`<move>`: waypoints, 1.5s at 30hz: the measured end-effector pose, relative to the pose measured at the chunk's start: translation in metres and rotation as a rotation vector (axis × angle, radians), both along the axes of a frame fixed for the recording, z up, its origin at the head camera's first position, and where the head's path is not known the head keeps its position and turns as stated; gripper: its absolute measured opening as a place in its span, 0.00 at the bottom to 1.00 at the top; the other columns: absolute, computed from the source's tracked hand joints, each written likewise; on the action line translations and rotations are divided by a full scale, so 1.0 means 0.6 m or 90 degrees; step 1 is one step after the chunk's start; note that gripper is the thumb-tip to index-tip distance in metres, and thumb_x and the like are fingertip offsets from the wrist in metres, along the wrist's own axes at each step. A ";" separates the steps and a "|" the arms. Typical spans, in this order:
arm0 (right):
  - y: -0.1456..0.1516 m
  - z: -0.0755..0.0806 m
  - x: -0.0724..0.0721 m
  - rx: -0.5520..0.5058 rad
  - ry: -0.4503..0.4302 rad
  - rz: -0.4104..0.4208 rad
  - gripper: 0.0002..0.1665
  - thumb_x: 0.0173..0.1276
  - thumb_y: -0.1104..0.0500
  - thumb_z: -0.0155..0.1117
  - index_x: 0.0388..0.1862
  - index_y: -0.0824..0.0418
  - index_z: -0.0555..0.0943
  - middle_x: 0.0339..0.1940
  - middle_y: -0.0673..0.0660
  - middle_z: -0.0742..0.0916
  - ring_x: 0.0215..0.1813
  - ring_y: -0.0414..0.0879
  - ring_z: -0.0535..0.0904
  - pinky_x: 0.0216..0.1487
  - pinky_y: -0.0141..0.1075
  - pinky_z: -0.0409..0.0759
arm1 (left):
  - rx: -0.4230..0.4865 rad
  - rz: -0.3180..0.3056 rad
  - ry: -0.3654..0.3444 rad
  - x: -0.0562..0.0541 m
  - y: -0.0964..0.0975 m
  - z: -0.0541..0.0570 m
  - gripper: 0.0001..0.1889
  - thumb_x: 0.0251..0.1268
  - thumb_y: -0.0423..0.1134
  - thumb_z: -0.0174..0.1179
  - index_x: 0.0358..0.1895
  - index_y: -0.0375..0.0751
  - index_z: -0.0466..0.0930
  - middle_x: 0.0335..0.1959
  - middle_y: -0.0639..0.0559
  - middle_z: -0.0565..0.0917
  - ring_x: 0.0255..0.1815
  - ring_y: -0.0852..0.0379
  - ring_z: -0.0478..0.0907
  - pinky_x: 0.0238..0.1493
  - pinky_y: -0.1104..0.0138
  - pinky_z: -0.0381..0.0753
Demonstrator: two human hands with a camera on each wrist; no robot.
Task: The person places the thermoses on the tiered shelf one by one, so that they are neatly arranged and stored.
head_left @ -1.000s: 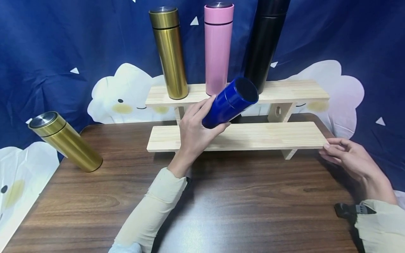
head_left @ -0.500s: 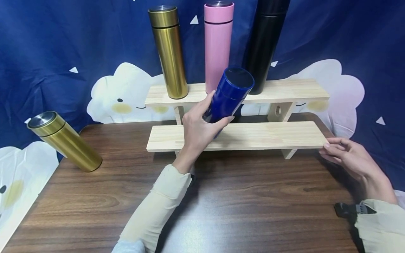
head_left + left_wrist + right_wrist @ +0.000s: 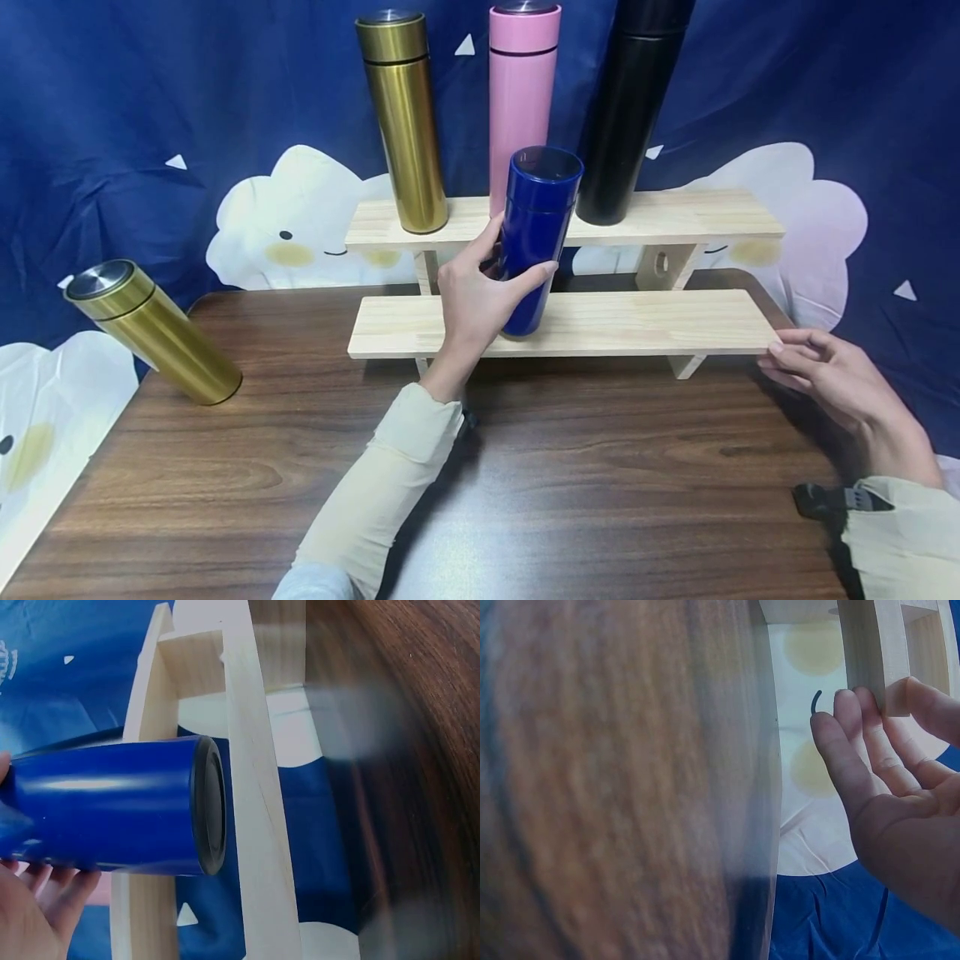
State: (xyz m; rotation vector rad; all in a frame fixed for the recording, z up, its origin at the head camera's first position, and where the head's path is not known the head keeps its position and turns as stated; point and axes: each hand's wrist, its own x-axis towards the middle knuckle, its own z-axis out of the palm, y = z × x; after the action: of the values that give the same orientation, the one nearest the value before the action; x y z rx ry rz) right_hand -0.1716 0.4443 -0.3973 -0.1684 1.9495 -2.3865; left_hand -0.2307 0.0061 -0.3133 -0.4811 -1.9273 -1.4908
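Observation:
My left hand grips a blue thermos bottle from its left side, thumb in front. The bottle leans slightly right, over the lower tier of a two-tier wooden display shelf. In the left wrist view its black base comes close to the front board. My right hand pinches the right end of the lower tier; the right wrist view has the thumb on top and the fingers below. On the upper tier stand gold, pink and black bottles; the blue one partly covers the pink.
Another gold bottle stands at the left edge of the brown wooden table. Behind the shelf hangs a dark blue curtain with white clouds and triangles.
The blue bottle has turned from a strong tilt to nearly upright, and its base has come down toward the lower tier. My right hand has stayed at the shelf's end.

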 end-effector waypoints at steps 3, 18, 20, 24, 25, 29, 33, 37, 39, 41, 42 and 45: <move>0.001 0.000 -0.002 0.002 0.000 0.000 0.18 0.74 0.78 0.49 0.45 0.61 0.82 0.38 0.56 0.90 0.40 0.44 0.89 0.44 0.33 0.84 | 0.009 0.007 -0.015 -0.003 0.002 -0.001 0.35 0.46 0.47 0.82 0.62 0.46 0.83 0.50 0.50 0.88 0.46 0.58 0.86 0.45 0.67 0.84; 0.009 -0.004 0.001 -0.005 0.001 0.002 0.17 0.74 0.78 0.50 0.47 0.61 0.81 0.39 0.57 0.90 0.41 0.45 0.89 0.44 0.33 0.84 | 0.024 0.011 -0.075 -0.012 0.018 -0.009 0.37 0.45 0.50 0.82 0.64 0.50 0.82 0.51 0.51 0.88 0.45 0.60 0.86 0.46 0.68 0.83; 0.009 -0.004 0.001 -0.005 0.000 0.001 0.17 0.74 0.78 0.50 0.46 0.61 0.81 0.38 0.57 0.90 0.41 0.45 0.89 0.44 0.33 0.84 | 0.024 0.010 -0.077 -0.012 0.019 -0.010 0.37 0.45 0.50 0.82 0.64 0.49 0.82 0.51 0.51 0.88 0.45 0.60 0.85 0.46 0.68 0.83; 0.008 -0.003 0.002 -0.010 0.000 0.004 0.18 0.74 0.78 0.49 0.46 0.61 0.81 0.38 0.58 0.90 0.40 0.45 0.89 0.44 0.33 0.84 | 0.028 0.007 -0.071 -0.013 0.021 -0.012 0.36 0.46 0.50 0.81 0.64 0.49 0.82 0.51 0.51 0.88 0.46 0.60 0.85 0.47 0.68 0.83; 0.007 -0.003 0.002 -0.007 0.000 0.002 0.18 0.74 0.79 0.48 0.46 0.61 0.81 0.38 0.57 0.90 0.40 0.45 0.89 0.44 0.33 0.84 | 0.027 0.005 -0.069 -0.013 0.021 -0.013 0.37 0.46 0.50 0.81 0.64 0.48 0.82 0.52 0.51 0.87 0.47 0.60 0.85 0.47 0.68 0.83; 0.005 -0.001 0.000 -0.020 -0.005 0.007 0.19 0.74 0.79 0.47 0.46 0.62 0.81 0.38 0.58 0.90 0.41 0.46 0.89 0.44 0.33 0.84 | 0.018 0.002 -0.051 -0.013 0.020 -0.017 0.37 0.47 0.49 0.81 0.65 0.47 0.81 0.53 0.51 0.87 0.49 0.59 0.84 0.48 0.66 0.83; 0.002 -0.001 -0.002 -0.021 -0.013 0.003 0.20 0.74 0.79 0.47 0.46 0.61 0.81 0.38 0.58 0.90 0.40 0.45 0.89 0.44 0.33 0.84 | 0.015 0.005 -0.035 -0.013 0.017 -0.023 0.38 0.46 0.48 0.82 0.66 0.46 0.81 0.54 0.50 0.87 0.49 0.58 0.84 0.48 0.63 0.84; 0.001 -0.001 -0.002 -0.014 -0.012 0.002 0.19 0.74 0.79 0.47 0.46 0.61 0.81 0.38 0.58 0.90 0.40 0.45 0.89 0.44 0.33 0.84 | 0.022 -0.002 -0.040 -0.015 0.016 -0.026 0.39 0.46 0.47 0.82 0.66 0.45 0.80 0.55 0.49 0.86 0.51 0.58 0.84 0.49 0.62 0.84; 0.001 -0.002 -0.002 -0.018 -0.010 0.003 0.19 0.74 0.79 0.47 0.46 0.61 0.81 0.38 0.58 0.90 0.40 0.45 0.89 0.44 0.33 0.84 | 0.023 -0.006 -0.044 -0.016 0.016 -0.028 0.39 0.47 0.47 0.82 0.67 0.46 0.79 0.55 0.50 0.86 0.51 0.58 0.84 0.49 0.63 0.84; 0.001 -0.002 -0.002 -0.020 -0.012 0.002 0.19 0.74 0.79 0.47 0.46 0.61 0.81 0.38 0.58 0.90 0.40 0.46 0.89 0.44 0.34 0.84 | 0.024 -0.009 -0.049 -0.015 0.016 -0.028 0.39 0.47 0.47 0.82 0.67 0.46 0.79 0.55 0.50 0.86 0.51 0.58 0.84 0.49 0.63 0.84; 0.001 -0.003 -0.002 -0.023 -0.013 0.001 0.19 0.74 0.79 0.47 0.46 0.62 0.81 0.38 0.58 0.90 0.40 0.46 0.89 0.44 0.34 0.85 | 0.024 -0.011 -0.052 -0.015 0.016 -0.028 0.40 0.47 0.47 0.82 0.67 0.46 0.79 0.56 0.50 0.86 0.52 0.58 0.84 0.50 0.64 0.84; 0.000 -0.002 -0.002 -0.025 -0.014 -0.002 0.19 0.74 0.80 0.47 0.46 0.62 0.81 0.38 0.58 0.90 0.40 0.46 0.89 0.44 0.34 0.85 | 0.024 -0.015 -0.066 -0.014 0.015 -0.028 0.40 0.48 0.48 0.81 0.68 0.47 0.78 0.55 0.50 0.86 0.52 0.58 0.83 0.50 0.66 0.83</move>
State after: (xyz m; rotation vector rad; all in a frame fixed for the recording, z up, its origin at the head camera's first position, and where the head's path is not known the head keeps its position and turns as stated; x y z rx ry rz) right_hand -0.1730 0.4442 -0.3984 -0.1405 1.8960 -2.4184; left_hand -0.2392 0.0150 -0.3298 -0.4194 -1.9753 -1.5919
